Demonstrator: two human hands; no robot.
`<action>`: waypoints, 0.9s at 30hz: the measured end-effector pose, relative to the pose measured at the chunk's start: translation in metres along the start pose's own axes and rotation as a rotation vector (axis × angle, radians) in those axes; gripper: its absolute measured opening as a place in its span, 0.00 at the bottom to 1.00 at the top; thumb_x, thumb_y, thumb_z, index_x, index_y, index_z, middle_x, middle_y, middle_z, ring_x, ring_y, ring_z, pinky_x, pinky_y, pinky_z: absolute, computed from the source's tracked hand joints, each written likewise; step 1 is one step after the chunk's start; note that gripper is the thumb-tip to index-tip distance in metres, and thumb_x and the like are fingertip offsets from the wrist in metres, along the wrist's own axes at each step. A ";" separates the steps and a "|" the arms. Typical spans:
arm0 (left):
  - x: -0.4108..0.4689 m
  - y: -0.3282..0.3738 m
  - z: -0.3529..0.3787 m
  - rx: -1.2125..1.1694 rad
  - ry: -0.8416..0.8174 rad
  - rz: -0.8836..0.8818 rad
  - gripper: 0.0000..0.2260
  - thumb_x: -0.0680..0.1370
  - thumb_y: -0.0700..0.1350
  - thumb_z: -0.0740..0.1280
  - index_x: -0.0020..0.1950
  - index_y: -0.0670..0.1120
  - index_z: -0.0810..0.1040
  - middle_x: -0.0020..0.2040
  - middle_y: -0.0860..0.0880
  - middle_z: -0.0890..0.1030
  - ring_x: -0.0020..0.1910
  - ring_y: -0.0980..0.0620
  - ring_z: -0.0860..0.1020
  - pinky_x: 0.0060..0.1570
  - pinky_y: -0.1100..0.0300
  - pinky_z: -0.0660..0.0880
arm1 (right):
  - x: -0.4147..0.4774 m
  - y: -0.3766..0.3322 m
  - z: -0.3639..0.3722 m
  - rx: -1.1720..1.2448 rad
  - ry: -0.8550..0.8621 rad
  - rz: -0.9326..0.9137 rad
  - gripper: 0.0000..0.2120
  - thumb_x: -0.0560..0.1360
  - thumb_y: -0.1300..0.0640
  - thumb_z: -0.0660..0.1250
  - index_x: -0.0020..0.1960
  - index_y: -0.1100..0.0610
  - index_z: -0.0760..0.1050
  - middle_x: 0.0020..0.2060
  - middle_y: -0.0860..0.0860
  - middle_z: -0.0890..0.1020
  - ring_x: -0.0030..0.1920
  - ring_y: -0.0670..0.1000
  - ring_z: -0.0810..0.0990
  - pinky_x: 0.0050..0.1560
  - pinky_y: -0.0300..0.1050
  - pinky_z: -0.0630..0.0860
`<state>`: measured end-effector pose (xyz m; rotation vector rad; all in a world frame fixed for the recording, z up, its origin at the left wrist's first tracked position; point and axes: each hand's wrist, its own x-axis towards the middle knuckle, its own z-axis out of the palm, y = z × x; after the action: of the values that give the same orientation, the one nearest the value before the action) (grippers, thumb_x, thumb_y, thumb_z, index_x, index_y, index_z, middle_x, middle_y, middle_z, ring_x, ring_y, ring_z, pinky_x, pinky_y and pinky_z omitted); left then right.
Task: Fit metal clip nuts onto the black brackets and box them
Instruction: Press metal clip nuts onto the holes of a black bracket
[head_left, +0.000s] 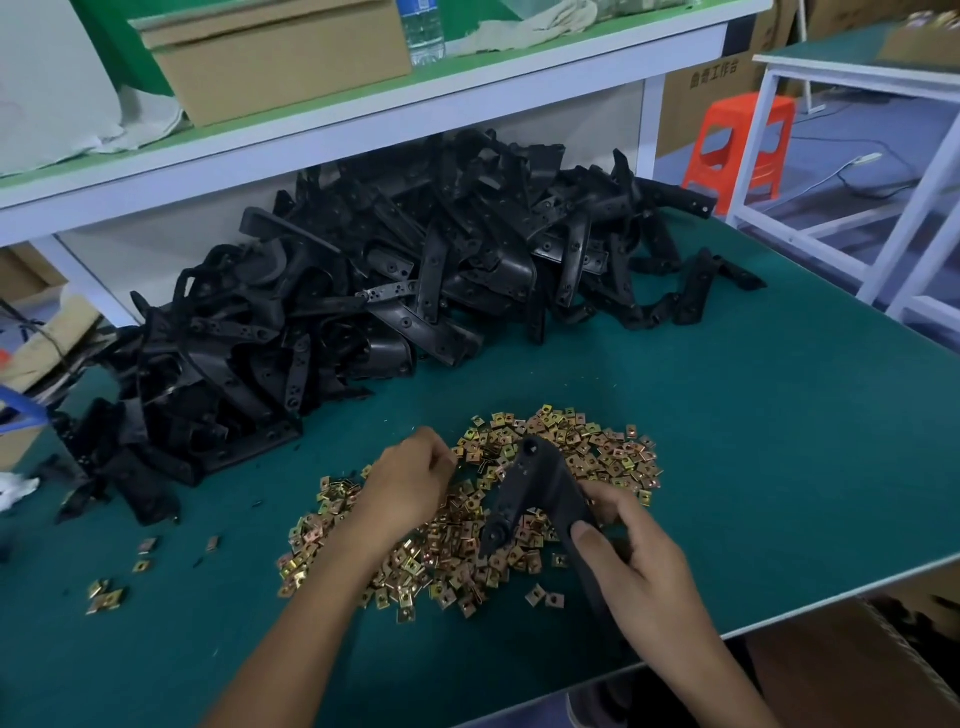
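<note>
Head view, single entry. Mount: worn on the person's head, over the near edge of the green workbench (779, 415). Facing: forward and steeply down, rolled so that edge runs diagonally across the lower right. Range: close; left hand (410, 480) and right hand (631, 553), gripping a black bracket (540, 480), fill lower centre. Lens: wide-angle. Far limit: upper shelf (363, 132) along the top, orange stool (737, 143) upper right.

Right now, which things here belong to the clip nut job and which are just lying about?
Job: held bracket, in the right hand; clip nuts; bracket heap.
Lying about: shelf box; water bottle; cloth; orange stool.
</note>
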<state>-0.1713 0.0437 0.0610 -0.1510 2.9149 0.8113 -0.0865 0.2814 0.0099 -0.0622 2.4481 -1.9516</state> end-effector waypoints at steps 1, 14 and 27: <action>-0.001 -0.001 -0.002 -0.070 0.015 0.006 0.03 0.84 0.49 0.63 0.50 0.55 0.73 0.43 0.54 0.81 0.39 0.56 0.79 0.35 0.59 0.71 | 0.000 0.001 0.000 0.012 0.008 0.000 0.12 0.81 0.49 0.66 0.61 0.35 0.73 0.50 0.37 0.82 0.42 0.50 0.83 0.45 0.55 0.80; -0.045 0.004 -0.019 -0.739 -0.040 0.059 0.11 0.82 0.42 0.67 0.50 0.56 0.85 0.42 0.56 0.83 0.42 0.59 0.79 0.46 0.64 0.78 | 0.000 -0.005 0.019 0.254 0.048 0.047 0.13 0.83 0.56 0.62 0.59 0.36 0.72 0.41 0.50 0.87 0.37 0.54 0.82 0.32 0.43 0.78; -0.063 0.017 -0.009 -1.155 -0.118 -0.074 0.07 0.70 0.38 0.75 0.48 0.42 0.87 0.45 0.40 0.86 0.40 0.49 0.85 0.41 0.62 0.82 | -0.004 -0.010 0.019 0.062 0.003 -0.053 0.25 0.83 0.51 0.60 0.66 0.21 0.60 0.42 0.45 0.86 0.42 0.50 0.85 0.43 0.59 0.81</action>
<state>-0.1120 0.0579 0.0858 -0.2706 1.9464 2.2349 -0.0816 0.2614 0.0152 -0.1254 2.4103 -2.0486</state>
